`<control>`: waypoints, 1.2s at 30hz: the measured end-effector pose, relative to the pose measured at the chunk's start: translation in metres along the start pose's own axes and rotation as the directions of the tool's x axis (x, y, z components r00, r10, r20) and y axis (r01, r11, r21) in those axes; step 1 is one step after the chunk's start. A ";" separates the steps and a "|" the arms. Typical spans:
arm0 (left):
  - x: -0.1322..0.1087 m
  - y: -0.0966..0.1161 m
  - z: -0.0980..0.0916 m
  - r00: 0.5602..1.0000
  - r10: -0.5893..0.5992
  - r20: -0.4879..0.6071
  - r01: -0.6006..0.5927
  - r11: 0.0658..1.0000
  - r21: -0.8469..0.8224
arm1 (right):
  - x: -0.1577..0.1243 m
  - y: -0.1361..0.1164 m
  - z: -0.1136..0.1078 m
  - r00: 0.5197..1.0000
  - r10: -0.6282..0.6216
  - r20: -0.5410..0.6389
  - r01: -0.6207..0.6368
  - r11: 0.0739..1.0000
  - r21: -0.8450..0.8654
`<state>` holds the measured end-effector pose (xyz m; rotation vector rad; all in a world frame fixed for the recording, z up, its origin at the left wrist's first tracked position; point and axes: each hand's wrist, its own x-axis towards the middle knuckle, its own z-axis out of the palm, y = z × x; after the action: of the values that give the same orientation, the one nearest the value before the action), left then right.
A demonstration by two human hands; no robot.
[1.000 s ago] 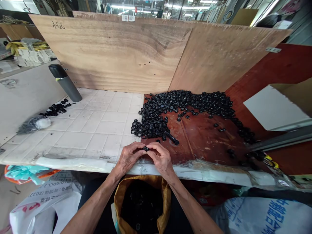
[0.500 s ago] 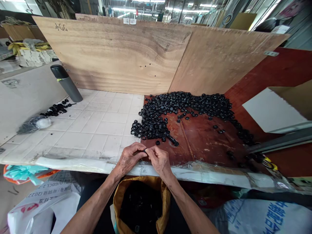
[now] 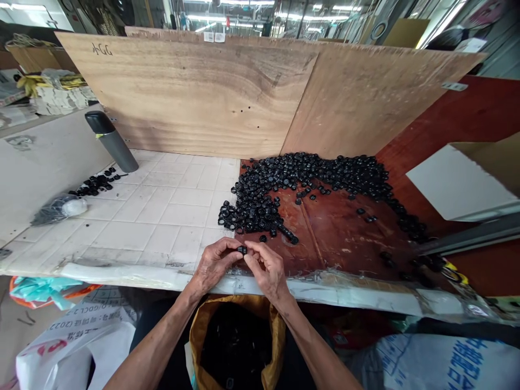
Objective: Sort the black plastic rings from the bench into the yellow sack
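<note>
My left hand (image 3: 217, 264) pinches a small black ribbed plastic fitting (image 3: 242, 249) between thumb and forefinger, just above the table's front edge. At the fitting's right end is my right hand (image 3: 266, 268), its thumb and forefinger curled around that end with a small gap showing between them. Beyond the hands lies a heap of small black plastic rings or nuts (image 3: 260, 211), which curves back along the board. One loose black piece (image 3: 262, 238) sits close to my fingers. Below my wrists an open yellow-brown bag (image 3: 196, 338) holds dark contents that I cannot make out.
A wooden board (image 3: 195, 92) closes off the back. At left stand a grey bottle (image 3: 116, 143), a small pile of black parts (image 3: 95, 184) and a plastic bag (image 3: 59, 208). A white box (image 3: 459, 184) and a metal bar (image 3: 475, 233) reach in from the right.
The thumb and forefinger of my right hand have spread slightly, and more of the black fitting shows. My left hand keeps its pinch in nearly the same place.
</note>
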<state>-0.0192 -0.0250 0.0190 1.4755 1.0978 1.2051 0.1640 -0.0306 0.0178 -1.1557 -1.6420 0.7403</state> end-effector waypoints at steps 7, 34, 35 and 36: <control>0.001 -0.001 -0.001 1.000 -0.014 0.020 0.014 1.000 -0.018 | -0.001 0.004 0.003 1.000 -0.011 0.000 0.011 0.998 -0.066; -0.041 0.011 0.007 0.990 -0.099 0.105 0.125 0.952 -0.281 | -0.039 -0.021 0.003 0.993 0.092 0.073 -0.101 0.986 0.130; -0.044 0.011 0.008 0.993 -0.084 0.082 0.103 0.960 -0.262 | -0.041 -0.024 0.004 0.985 0.150 0.084 -0.161 0.978 0.131; -0.046 0.011 0.009 0.997 -0.067 0.050 0.077 0.968 -0.240 | -0.042 -0.027 0.004 0.973 0.215 0.090 -0.225 0.966 0.129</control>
<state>-0.0152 -0.0732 0.0207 1.2586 0.9324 1.2058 0.1548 -0.0795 0.0245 -1.2345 -1.5116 1.0352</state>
